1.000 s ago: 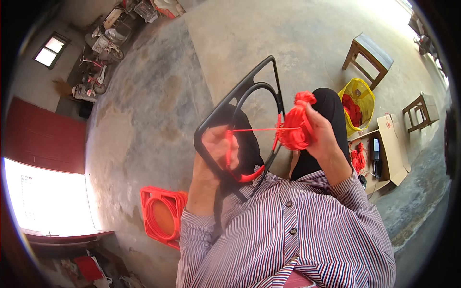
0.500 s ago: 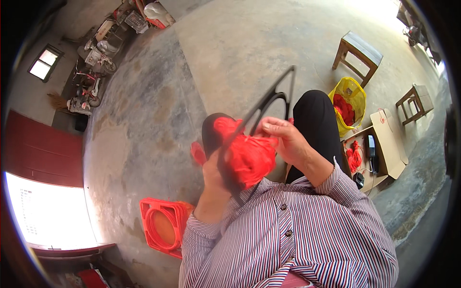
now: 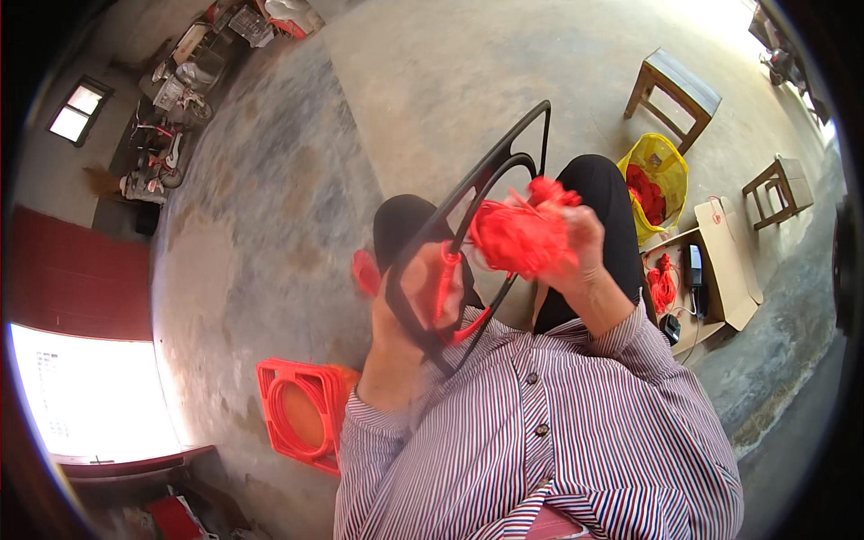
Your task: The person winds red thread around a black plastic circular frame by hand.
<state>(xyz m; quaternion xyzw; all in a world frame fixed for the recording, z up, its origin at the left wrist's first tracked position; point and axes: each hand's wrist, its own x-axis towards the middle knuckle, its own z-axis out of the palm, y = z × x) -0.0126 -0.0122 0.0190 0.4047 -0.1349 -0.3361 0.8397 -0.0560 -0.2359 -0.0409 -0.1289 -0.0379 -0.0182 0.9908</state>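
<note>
The black frame [image 3: 486, 193] is gripped by left hand [image 3: 418, 297] fingers while the red cord bundle [image 3: 520, 236], pinched by right hand [image 3: 576, 247] fingers, should be kept taut beside the frame.

The concrete floor [image 3: 297, 180] carries 2 wooden stools [image 3: 673, 90], a yellow bag [image 3: 655, 180], flattened cardboard [image 3: 724, 261] and orange frames [image 3: 301, 414] (stacked).

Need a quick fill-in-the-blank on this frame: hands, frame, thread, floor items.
1. The right hand grips a bundle of ____ thread.
2. The left hand holds a ____ plastic frame.
3. The yellow mesh bag lies on the person's ____ side.
4. The orange square frames are stacked on the concrete ____.

Missing words: red; black; right; floor
</note>
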